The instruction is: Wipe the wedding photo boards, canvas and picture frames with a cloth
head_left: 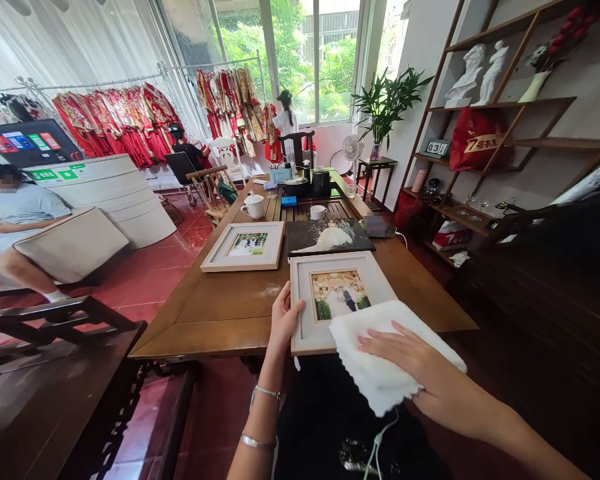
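At the table's near edge, a light wooden picture frame (300, 333) with a white mat and a wedding photo is tilted up towards me. My left hand (285, 313) grips its left side, thumb on the front and fingers behind. Under my right hand (405, 357) lies a white cloth (375, 383), pressed flat on the frame's lower right corner, which it hides. The fingers of that hand are stretched out over the cloth. Just beyond, a second picture frame (215, 257) lies on the left and a dark photo panel (305, 237) on the right.
The wooden table (205, 320) also bears a white teapot (253, 205), a white cup (318, 212), a blue box (289, 201) and a dark pot (321, 181). A person (25, 207) sits at left. A dark chair (55, 360) stands near left; shelves (545, 143) rise at right.
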### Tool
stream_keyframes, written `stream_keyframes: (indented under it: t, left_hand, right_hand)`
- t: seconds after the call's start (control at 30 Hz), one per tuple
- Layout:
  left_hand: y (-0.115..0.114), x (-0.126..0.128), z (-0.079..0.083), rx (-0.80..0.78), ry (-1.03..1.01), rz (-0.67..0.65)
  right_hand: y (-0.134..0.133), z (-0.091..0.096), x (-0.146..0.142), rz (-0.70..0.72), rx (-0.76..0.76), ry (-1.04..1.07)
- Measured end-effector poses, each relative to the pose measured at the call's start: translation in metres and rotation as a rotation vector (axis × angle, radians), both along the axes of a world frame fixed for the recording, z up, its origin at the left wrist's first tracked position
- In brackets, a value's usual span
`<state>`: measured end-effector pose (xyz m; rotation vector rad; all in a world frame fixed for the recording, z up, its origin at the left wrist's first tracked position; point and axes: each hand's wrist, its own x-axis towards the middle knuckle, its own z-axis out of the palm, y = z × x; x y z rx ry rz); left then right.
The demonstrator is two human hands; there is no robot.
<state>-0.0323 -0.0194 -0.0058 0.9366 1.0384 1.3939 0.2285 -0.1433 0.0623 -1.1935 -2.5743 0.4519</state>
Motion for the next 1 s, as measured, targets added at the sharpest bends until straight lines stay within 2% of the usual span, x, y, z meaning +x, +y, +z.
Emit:
stream_keyframes:
  t: [0.07,0.17,0.33,0.5,0.57,0.67,0.77,0.83,1.0]
  left_hand:
    - [-0.001,0.000,0.001,0.001,0.002,-0.008]
    - [-0.004,0.000,0.003,0.009,0.014,-0.030]
    - [-0.006,-0.001,0.006,-0.002,0.031,-0.056]
    - [-0.006,-0.001,0.004,-0.003,0.013,-0.068]
    - [-0.005,-0.001,0.004,-0.002,0.010,-0.066]
    - [-0.004,0.000,0.004,-0.006,-0.001,-0.067]
    - [-0.003,0.001,0.004,-0.012,-0.008,-0.054]
    - [-0.003,0.001,0.003,-0.012,-0.010,-0.038]
    - [-0.002,0.003,0.001,-0.009,-0.016,-0.022]
  right_hand:
    - [0.001,0.001,-0.002,-0.002,-0.004,-0.006]
    - [0.019,-0.003,-0.006,-0.045,0.034,-0.011]
    - [0.082,-0.015,-0.017,-0.142,0.134,-0.046]
    - [0.149,-0.011,-0.031,-0.320,0.210,-0.013]
    - [0.169,-0.007,-0.037,-0.371,0.218,-0.004]
    - [0.188,-0.006,-0.048,-0.372,0.198,-0.008]
    - [0.189,-0.007,-0.058,-0.317,0.157,-0.031]
    - [0.180,-0.007,-0.060,-0.265,0.129,-0.045]
    - [0.124,-0.004,-0.051,-0.120,0.043,-0.077]
